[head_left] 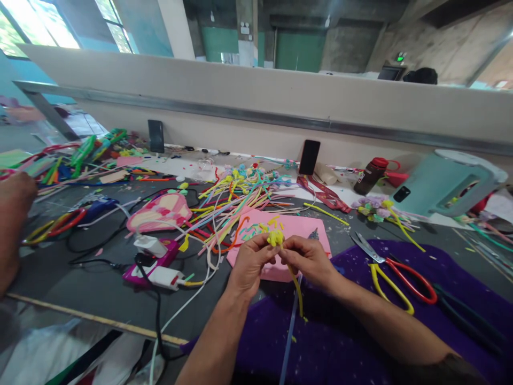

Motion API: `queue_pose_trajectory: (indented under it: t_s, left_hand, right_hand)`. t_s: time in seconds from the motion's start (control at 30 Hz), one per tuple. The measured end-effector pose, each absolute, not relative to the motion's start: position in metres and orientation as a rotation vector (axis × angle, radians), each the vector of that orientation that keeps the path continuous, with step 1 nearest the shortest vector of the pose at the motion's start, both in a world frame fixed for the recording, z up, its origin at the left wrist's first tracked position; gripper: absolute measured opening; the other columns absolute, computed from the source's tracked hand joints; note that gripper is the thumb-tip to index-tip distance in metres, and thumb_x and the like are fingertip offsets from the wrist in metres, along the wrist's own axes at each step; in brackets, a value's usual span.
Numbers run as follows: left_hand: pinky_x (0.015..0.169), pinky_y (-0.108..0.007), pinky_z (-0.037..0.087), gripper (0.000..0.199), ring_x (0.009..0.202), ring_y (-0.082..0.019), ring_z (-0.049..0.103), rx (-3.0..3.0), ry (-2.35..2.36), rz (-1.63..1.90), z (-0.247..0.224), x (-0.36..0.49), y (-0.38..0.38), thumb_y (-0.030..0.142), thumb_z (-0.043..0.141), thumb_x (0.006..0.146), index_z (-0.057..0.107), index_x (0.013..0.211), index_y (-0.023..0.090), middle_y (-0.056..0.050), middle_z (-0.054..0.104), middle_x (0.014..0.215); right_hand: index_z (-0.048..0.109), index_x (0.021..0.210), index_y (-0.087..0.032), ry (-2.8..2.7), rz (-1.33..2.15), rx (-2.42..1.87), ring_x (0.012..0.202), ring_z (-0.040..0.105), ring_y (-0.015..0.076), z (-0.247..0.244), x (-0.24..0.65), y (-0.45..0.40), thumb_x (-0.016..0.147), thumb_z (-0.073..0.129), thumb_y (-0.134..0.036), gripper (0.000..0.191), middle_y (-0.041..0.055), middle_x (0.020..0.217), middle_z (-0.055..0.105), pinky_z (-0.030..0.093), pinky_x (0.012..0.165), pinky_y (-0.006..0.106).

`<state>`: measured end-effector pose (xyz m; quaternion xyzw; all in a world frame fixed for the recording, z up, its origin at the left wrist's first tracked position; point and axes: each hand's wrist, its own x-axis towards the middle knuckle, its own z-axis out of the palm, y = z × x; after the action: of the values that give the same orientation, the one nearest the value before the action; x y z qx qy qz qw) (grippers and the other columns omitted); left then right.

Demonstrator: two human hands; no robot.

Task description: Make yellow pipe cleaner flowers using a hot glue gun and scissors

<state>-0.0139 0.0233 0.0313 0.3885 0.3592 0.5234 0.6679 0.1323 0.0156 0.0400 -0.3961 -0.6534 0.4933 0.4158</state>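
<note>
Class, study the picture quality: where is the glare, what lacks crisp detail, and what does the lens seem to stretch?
Head view: glare whitens the upper-left window; head view: the co-worker's hand at the left edge looks soft, and fine fibres on the yellow fuzzy-stem cluster smear together; head view: the kettle leans outward, probably wide-angle stretching.

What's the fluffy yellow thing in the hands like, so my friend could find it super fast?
Find the pink sheet on the dark table. Over it, the left hand and right hand meet at a small, fluffy yellow bunch, with a yellow strand hanging below. Unlike the loose yellow bits on the sheet, it's bunched up and held by both hands.
</note>
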Motion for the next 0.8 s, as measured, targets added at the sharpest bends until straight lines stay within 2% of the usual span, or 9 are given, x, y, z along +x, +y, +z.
queue_pose_trajectory:
  t_s: [0.23,0.43,0.63,0.8]
  left_hand:
    - [0.048,-0.018,0.036,0.021,0.053,-0.006,0.048,0.96,0.814,1.19,0.033,-0.012,0.022,0.026,0.069,0.064,0.067,0.082,0.015,0.0,0.061,0.069]
    - [0.046,-0.019,0.037,0.018,0.053,-0.007,0.051,0.964,0.755,1.16,0.035,-0.011,0.02,0.022,0.069,0.064,0.066,0.081,0.015,0.0,0.06,0.067]
    - [0.042,-0.017,0.037,0.029,0.058,-0.009,0.054,0.812,0.808,1.217,0.039,-0.016,0.024,0.023,0.069,0.062,0.063,0.09,0.015,-0.004,0.064,0.078]
    - [0.039,-0.015,0.033,0.021,0.046,-0.006,0.05,0.752,0.877,1.252,0.038,-0.02,0.027,0.027,0.068,0.064,0.063,0.08,0.013,0.0,0.061,0.061]
  right_hand:
    - [0.053,0.066,-0.016,-1.462,1.433,-0.971,0.037,0.041,0.0053,0.046,0.132,0.014,0.077,0.057,-0.039,0.026,-0.0059,0.046,0.047,0.031,0.037,0.017]
    - [0.052,0.064,-0.015,-1.382,1.502,-0.944,0.034,0.041,0.0049,0.052,0.134,0.014,0.074,0.059,-0.036,0.024,-0.0055,0.048,0.05,0.029,0.035,0.017]
    - [0.055,0.065,-0.015,-1.362,1.432,-0.994,0.034,0.041,0.0043,0.055,0.137,0.019,0.074,0.058,-0.034,0.022,-0.0042,0.05,0.054,0.028,0.033,0.016]
    - [0.055,0.064,-0.015,-1.362,1.399,-1.028,0.033,0.04,0.0037,0.055,0.139,0.024,0.072,0.06,-0.033,0.02,-0.0049,0.049,0.054,0.03,0.033,0.015]
